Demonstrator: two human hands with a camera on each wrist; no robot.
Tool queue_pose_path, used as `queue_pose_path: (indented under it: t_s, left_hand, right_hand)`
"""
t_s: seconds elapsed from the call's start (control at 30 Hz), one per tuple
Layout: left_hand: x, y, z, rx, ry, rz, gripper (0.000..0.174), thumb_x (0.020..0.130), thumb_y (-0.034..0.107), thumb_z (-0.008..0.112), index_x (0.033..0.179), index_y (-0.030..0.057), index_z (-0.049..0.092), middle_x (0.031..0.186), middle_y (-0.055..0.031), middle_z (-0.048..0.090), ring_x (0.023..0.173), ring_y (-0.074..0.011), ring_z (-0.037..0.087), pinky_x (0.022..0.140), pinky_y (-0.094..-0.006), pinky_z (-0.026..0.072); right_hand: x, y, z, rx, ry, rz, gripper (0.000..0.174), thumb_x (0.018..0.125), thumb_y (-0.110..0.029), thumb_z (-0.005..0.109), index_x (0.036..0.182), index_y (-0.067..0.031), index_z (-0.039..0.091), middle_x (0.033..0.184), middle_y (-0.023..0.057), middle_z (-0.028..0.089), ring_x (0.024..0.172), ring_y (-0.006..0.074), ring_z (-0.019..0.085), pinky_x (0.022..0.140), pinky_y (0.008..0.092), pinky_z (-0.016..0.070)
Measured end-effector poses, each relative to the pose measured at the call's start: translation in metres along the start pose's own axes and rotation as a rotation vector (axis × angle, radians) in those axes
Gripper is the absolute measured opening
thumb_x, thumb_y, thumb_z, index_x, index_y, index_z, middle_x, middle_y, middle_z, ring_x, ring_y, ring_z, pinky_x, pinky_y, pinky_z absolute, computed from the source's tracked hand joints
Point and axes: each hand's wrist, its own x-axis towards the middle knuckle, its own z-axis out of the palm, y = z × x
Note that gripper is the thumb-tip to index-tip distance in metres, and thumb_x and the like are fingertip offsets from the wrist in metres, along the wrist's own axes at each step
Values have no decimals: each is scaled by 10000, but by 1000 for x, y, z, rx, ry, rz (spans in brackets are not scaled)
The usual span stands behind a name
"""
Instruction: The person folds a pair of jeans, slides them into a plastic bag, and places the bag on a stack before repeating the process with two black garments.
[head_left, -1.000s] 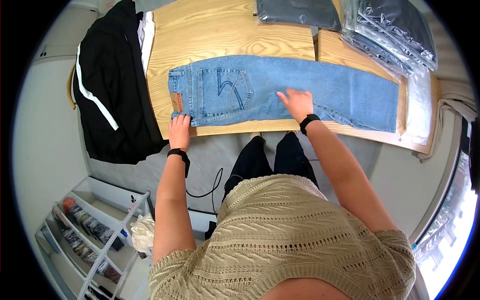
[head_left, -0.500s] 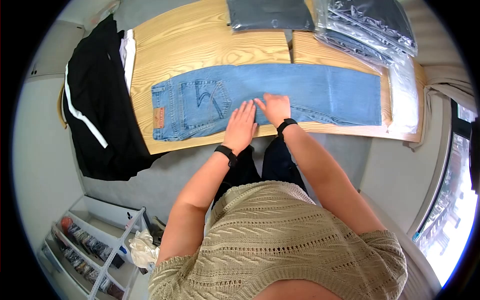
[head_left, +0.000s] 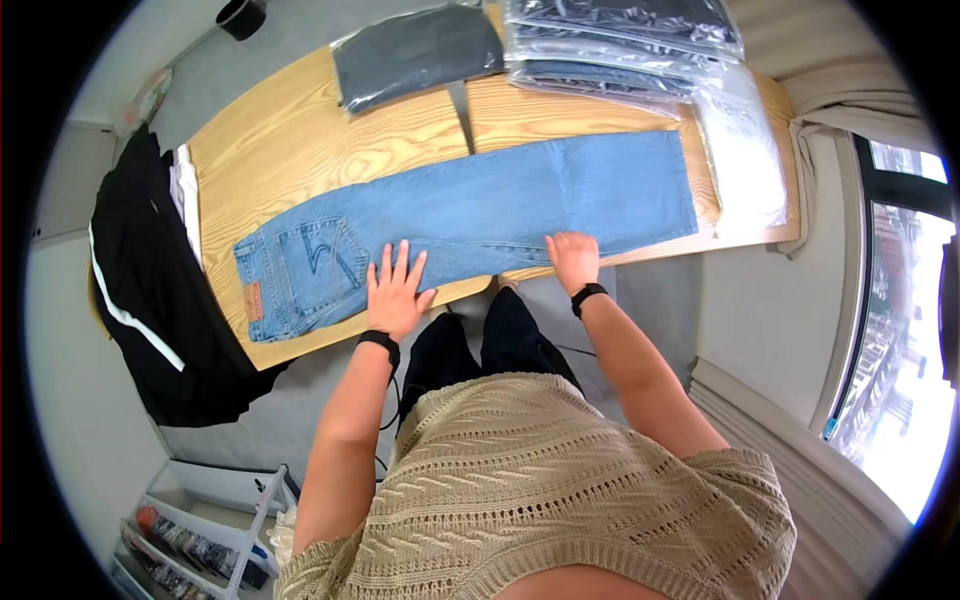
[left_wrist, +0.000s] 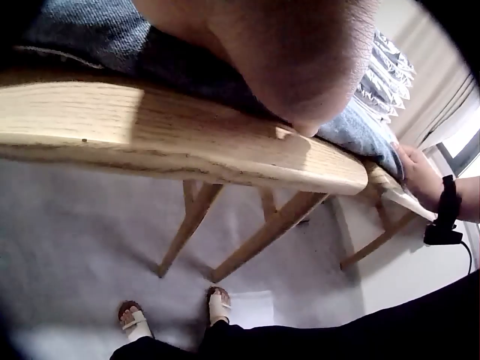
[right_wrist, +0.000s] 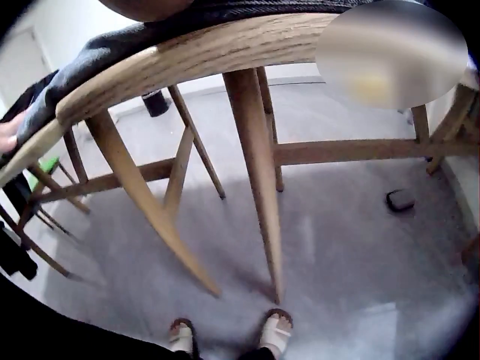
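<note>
Moved apart from side-by-side: left hand, fingers splayed flat, right hand, flat too, pressing light-blue denim jeans on pale wooden table. Probably best kept flat, sweeping evenly.

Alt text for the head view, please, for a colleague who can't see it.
From above, a person presses the left hand and right hand flat on light blue jeans laid lengthwise on a wooden table. Bagged dark garments lie at the far edge; a black jacket hangs beside the table's left end.
</note>
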Motion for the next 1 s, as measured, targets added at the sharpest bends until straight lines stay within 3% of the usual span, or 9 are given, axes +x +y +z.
queue_pose_path:
  t_s: [0.13, 0.27, 0.43, 0.6, 0.67, 0.73, 0.8, 0.93, 1.0]
  left_hand:
    - [2, 3, 1, 28, -30, -38, 678, 789, 407, 616, 1386, 189, 378, 1471, -122, 259, 1348, -349, 223, 1043, -564, 219]
    - [3, 2, 7, 64, -56, -46, 685, 792, 408, 617, 1391, 185, 368, 1481, -134, 234, 1359, -354, 200, 1049, -564, 205]
    - [4, 5, 8, 122, -102, -65, 696, 785, 398, 626, 1388, 167, 366, 1480, -144, 231, 1361, -362, 193, 1044, -576, 206]
    - [5, 6, 9, 148, -129, -75, 696, 790, 395, 624, 1389, 158, 361, 1482, -152, 221, 1360, -368, 194, 1039, -581, 211]
    - [5, 7, 11, 149, -126, -79, 692, 794, 397, 621, 1388, 156, 361, 1482, -155, 219, 1359, -369, 196, 1038, -582, 212]
    - [6, 8, 12, 178, -104, -83, 690, 802, 410, 611, 1391, 156, 356, 1483, -155, 217, 1358, -370, 199, 1035, -581, 221]
    - [10, 12, 14, 182, -100, -100, 691, 806, 413, 606, 1395, 159, 350, 1484, -153, 217, 1358, -369, 199, 1032, -580, 228]
    - [24, 22, 15, 206, -91, -127, 698, 812, 425, 596, 1406, 172, 330, 1490, -144, 208, 1360, -366, 198, 1028, -577, 242]
    - [25, 24, 13, 202, -88, -142, 702, 811, 427, 596, 1409, 179, 325, 1492, -140, 204, 1363, -361, 196, 1031, -576, 237]
  right_hand:
    - [-5, 17, -16, 181, 28, 46, 237, 779, -260, 645, 629, -91, 572, 645, 55, 543, 676, 265, 551, 636, 397, 417]
    - [-16, 124, -23, 77, 37, 422, 198, 703, -252, 708, 748, -73, 637, 797, 88, 603, 823, 285, 574, 743, 403, 453]
    - [-3, 244, -61, -216, 48, 774, 481, 645, -326, 782, 968, -21, 599, 1021, 202, 591, 931, 338, 568, 788, 416, 473]
    - [17, 285, -78, 660, -485, 1083, 515, 665, -328, 796, 985, 9, 574, 916, 109, 629, 804, 201, 602, 709, 327, 496]
    - [21, 290, -81, 732, -509, 1161, 447, 703, -253, 774, 1006, 18, 590, 892, 77, 639, 786, 164, 605, 705, 286, 498]
    - [23, 287, -93, 1160, -205, 911, 480, 720, -193, 761, 1075, 72, 577, 877, 85, 646, 772, 165, 588, 679, 299, 465]
    - [30, 291, -105, 1083, -171, 884, 432, 747, -163, 736, 1081, 63, 581, 916, 93, 654, 800, 161, 599, 712, 291, 468]
    - [18, 320, -64, 1205, 60, 1062, 405, 812, -154, 684, 1146, 33, 553, 1026, 84, 637, 883, 180, 616, 786, 300, 497]
    - [3, 338, -26, 1594, 272, 1271, 332, 831, -199, 669, 1084, -4, 581, 991, 61, 645, 847, 179, 622, 761, 289, 501]
